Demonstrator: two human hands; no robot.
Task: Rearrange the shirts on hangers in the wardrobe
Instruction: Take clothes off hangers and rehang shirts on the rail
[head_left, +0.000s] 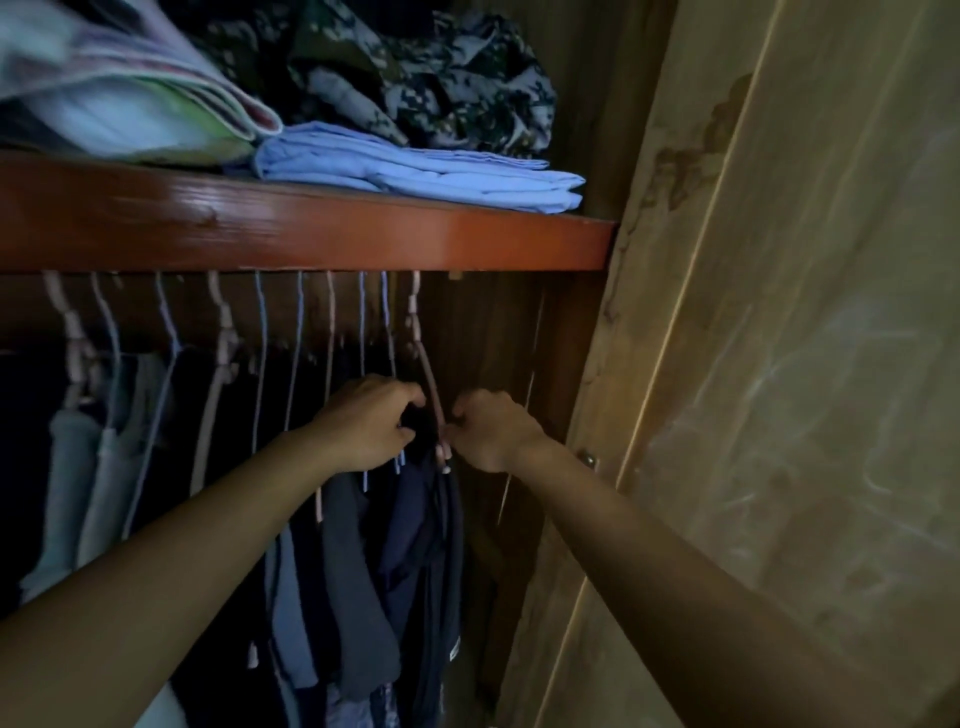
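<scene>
Head view is showing me both forearms reaching up from the bottom corners into a dim wardrobe. My left hand (371, 423) is curling its grip around the dark fabric at the top of the last shirt (428, 525) in the row, fingers closed on the cloth. My right hand (491, 431) is pinching the pink hanger (428, 374) that carries that shirt, thumb and fingers pressed together on its sloping arm just beside the left hand. That shirt is hanging at the right end of the row, near the wooden side wall (524, 338). Further left, more dark and grey shirts (343, 571) are hanging close together on thin blue and pink hangers (260, 332). Above them a red-brown shelf (311, 234) is carrying folded blue cloth (415, 169) and camouflage clothing (447, 78). The open door (805, 364) is standing to the right.
</scene>
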